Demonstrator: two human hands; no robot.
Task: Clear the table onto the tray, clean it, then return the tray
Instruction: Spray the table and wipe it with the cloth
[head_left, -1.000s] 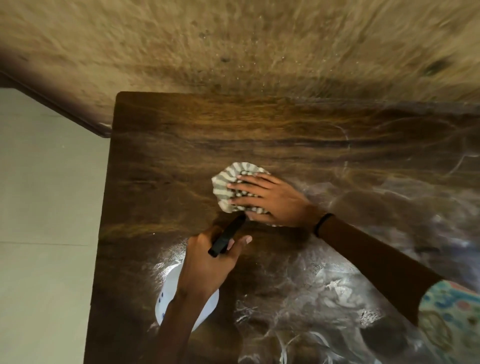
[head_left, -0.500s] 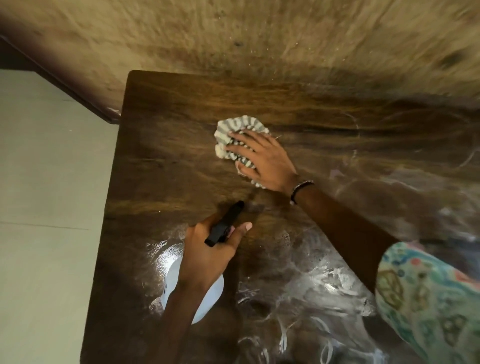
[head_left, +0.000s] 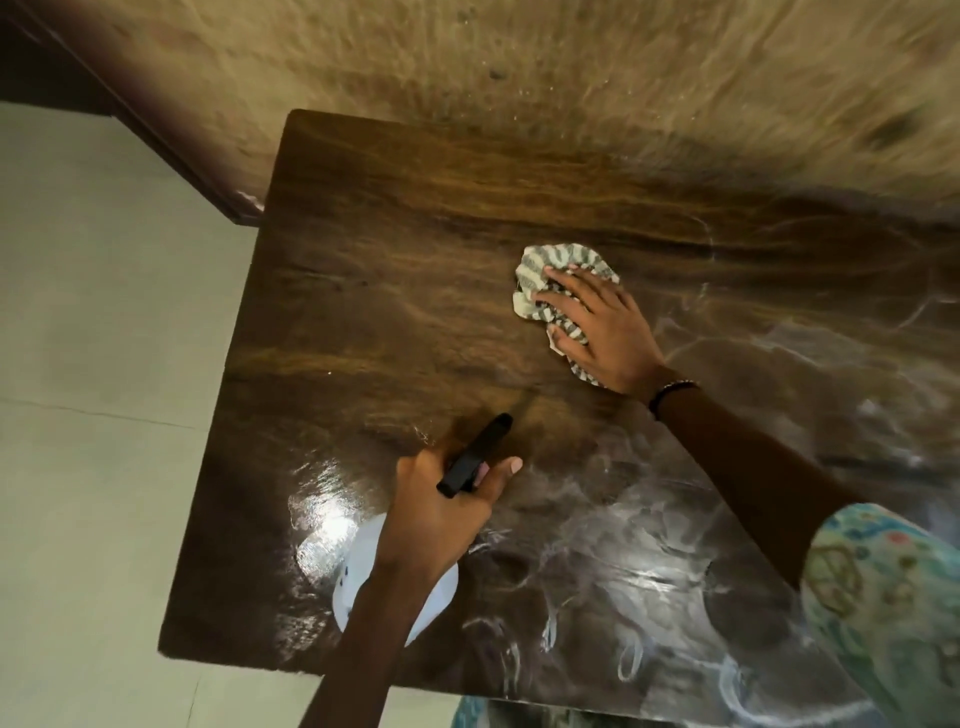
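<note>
A dark wooden table (head_left: 374, 291) fills the head view, with wet wipe streaks across its near right part. My right hand (head_left: 602, 322) presses a crumpled striped cloth (head_left: 561, 262) flat against the table top, fingers spread over it. My left hand (head_left: 441, 509) grips a white spray bottle (head_left: 358, 577) by its black nozzle head (head_left: 472, 457), held upright just above the near left part of the table. No tray is in view.
A rough tan wall (head_left: 571, 67) stands right behind the table's far edge. Pale floor tiles (head_left: 93, 364) lie to the left, with a dark skirting board (head_left: 171, 145) along the wall base.
My right hand has slid the cloth to the right along the far part of the table. My left hand keeps hold of the spray bottle in about the same place.
</note>
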